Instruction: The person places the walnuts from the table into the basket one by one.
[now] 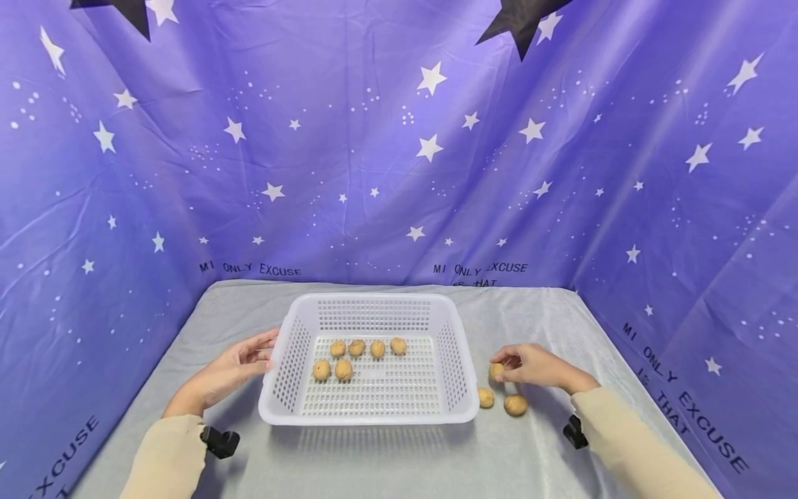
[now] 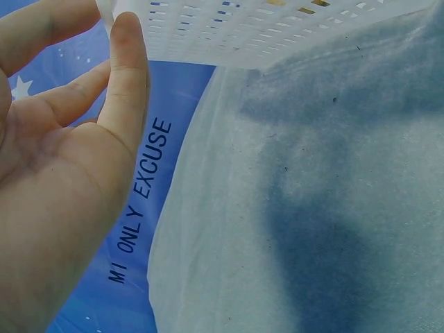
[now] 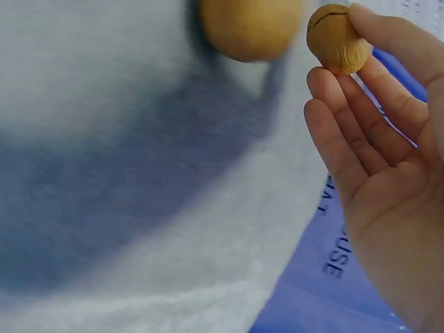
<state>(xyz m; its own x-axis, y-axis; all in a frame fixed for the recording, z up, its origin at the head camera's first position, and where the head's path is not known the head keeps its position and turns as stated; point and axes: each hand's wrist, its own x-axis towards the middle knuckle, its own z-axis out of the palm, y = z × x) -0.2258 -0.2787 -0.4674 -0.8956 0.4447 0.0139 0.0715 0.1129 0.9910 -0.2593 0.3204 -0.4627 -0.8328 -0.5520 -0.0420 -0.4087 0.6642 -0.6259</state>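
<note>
A white plastic basket (image 1: 368,419) with a perforated floor and walls holds several walnuts (image 1: 343,369), grouped toward its left and back. My left hand (image 1: 227,367) grips the basket's left rim; in the left wrist view its thumb (image 2: 127,48) lies against the white edge. Right of the basket, my right hand (image 1: 533,365) pinches a walnut (image 3: 338,40) between thumb and fingertips. Two loose walnuts lie near that hand, one (image 1: 485,397) beside the basket's right wall and another (image 1: 515,405) below the fingers.
Grey cloth (image 1: 374,471) covers the table. A purple curtain (image 1: 349,173) with stars and lettering hangs behind and along both sides. Black wrist cameras sit on the left wrist (image 1: 220,442) and the right wrist (image 1: 575,432).
</note>
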